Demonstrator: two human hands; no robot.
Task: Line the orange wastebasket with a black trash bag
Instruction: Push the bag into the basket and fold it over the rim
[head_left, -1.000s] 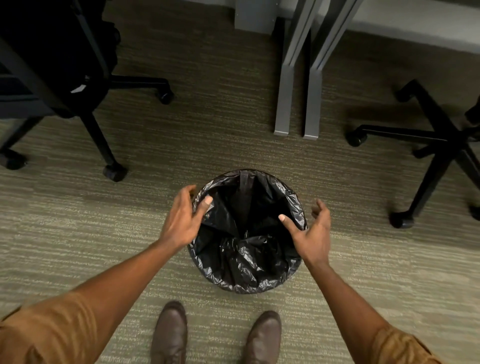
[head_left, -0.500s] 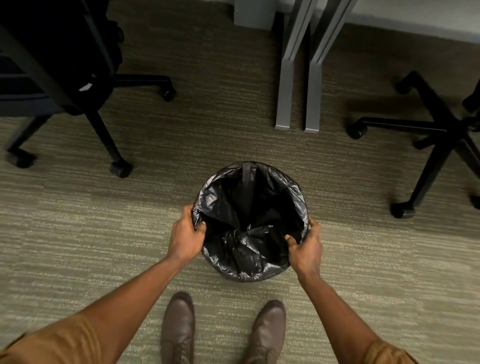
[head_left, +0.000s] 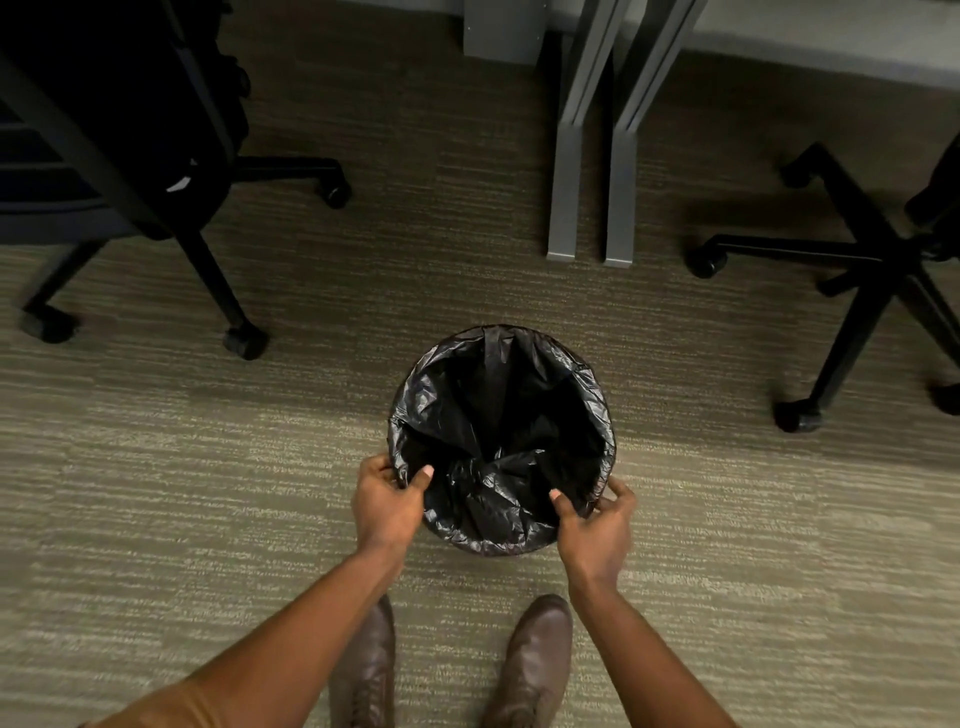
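Observation:
A round wastebasket stands on the carpet in front of my feet, fully covered by a glossy black trash bag (head_left: 488, 499) folded over its rim; no orange shows. The bag hangs crumpled inside. My left hand (head_left: 387, 504) pinches the bag at the near left of the rim, thumb inside. My right hand (head_left: 595, 525) pinches the bag at the near right of the rim, thumb inside as well.
A black office chair (head_left: 130, 171) with castors stands at the left, another chair base (head_left: 862, 270) at the right. Two grey desk legs (head_left: 592, 156) rise behind the basket. My brown shoes (head_left: 530, 660) are just below it.
Both hands came from open above the basket down onto its rim and took hold of the bag's edge, then slid toward the near side.

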